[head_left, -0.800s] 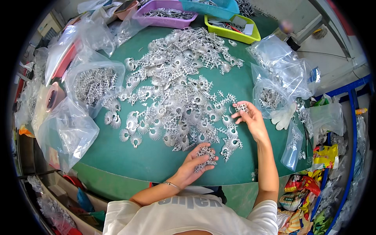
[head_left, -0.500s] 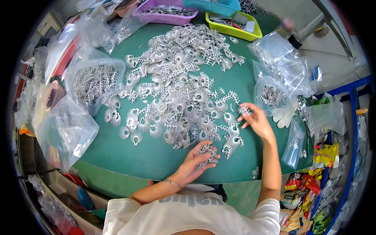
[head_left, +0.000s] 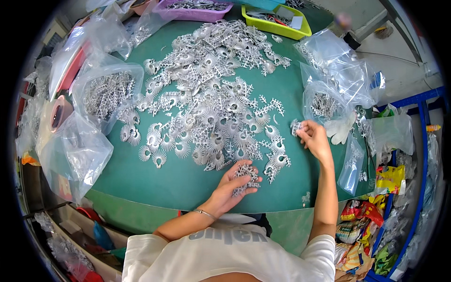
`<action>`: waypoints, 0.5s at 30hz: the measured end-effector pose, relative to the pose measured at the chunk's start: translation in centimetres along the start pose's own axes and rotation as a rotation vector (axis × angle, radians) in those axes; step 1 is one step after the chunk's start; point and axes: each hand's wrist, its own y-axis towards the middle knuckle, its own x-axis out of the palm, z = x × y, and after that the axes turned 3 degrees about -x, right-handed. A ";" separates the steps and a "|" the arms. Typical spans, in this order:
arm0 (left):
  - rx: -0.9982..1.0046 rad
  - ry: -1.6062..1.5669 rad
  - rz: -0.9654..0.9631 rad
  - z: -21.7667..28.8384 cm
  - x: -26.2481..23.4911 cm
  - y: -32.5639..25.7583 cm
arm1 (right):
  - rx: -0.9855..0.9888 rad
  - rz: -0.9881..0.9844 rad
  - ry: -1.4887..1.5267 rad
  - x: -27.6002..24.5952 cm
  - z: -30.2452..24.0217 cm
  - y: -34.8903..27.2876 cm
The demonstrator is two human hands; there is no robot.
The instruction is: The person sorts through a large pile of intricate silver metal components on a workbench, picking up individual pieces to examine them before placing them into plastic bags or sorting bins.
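My left hand (head_left: 229, 190), with a bracelet at the wrist, is curled palm up around a clump of small branched metal pieces (head_left: 245, 179) near the table's front edge. Farther right, my right hand (head_left: 314, 137) pinches a few more small silver metal pieces (head_left: 296, 127) at its fingertips, above the green table (head_left: 282, 195). Left of it spreads a large heap of silver metal parts (head_left: 209, 122). Many are fan-shaped rings with a hole; others are branched like twigs. A few fan-shaped parts (head_left: 278, 161) lie between my two hands at the heap's right edge.
An open plastic bag of branched pieces (head_left: 109, 96) is at the left, and another bag (head_left: 324, 105) lies at the right beside a white glove (head_left: 339, 129). Purple (head_left: 192, 14) and yellow-green (head_left: 277, 27) baskets line the far edge. A blue rack (head_left: 418, 178) stands at the right.
My right hand has moved a little right, away from the heap, with the pieces in its fingers. My left hand keeps its clump. The whole view has shifted slightly.
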 end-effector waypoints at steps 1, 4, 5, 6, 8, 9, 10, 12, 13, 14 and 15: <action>-0.005 0.000 -0.007 0.1 0.0 0.0 | -0.002 -0.031 0.105 -0.1 -0.2 -0.2; -0.021 -0.003 -0.010 0.1 -0.2 -0.4 | -0.079 0.003 0.070 -0.2 0.6 -0.6; -0.021 -0.006 -0.006 -0.1 -0.2 -0.5 | -0.075 0.001 0.161 -0.1 0.8 -0.9; -0.015 -0.011 -0.006 -0.1 -0.2 -0.4 | -0.079 -0.002 0.248 0.0 0.7 -1.0; -0.009 0.000 -0.007 0.1 -0.1 -0.2 | -0.079 -0.063 0.455 -0.6 0.0 -1.6; -0.012 0.007 -0.001 0.1 -0.1 -0.2 | -0.088 0.012 0.329 -0.4 0.3 -1.9; -0.010 0.008 -0.001 0.0 -0.2 -0.3 | -0.097 0.086 0.202 -0.2 0.5 -2.1; -0.003 0.010 -0.006 -0.1 -0.1 -0.2 | -0.099 0.138 0.022 0.2 0.5 -2.8; -0.001 0.010 -0.006 -0.1 -0.1 -0.2 | -0.087 0.092 0.044 0.4 0.4 -3.1; 0.002 0.010 -0.005 0.0 -0.1 -0.2 | -0.094 0.088 0.044 0.5 1.0 -3.4; 0.002 0.011 -0.003 0.0 -0.1 -0.3 | -0.099 0.084 0.046 0.8 1.5 -3.7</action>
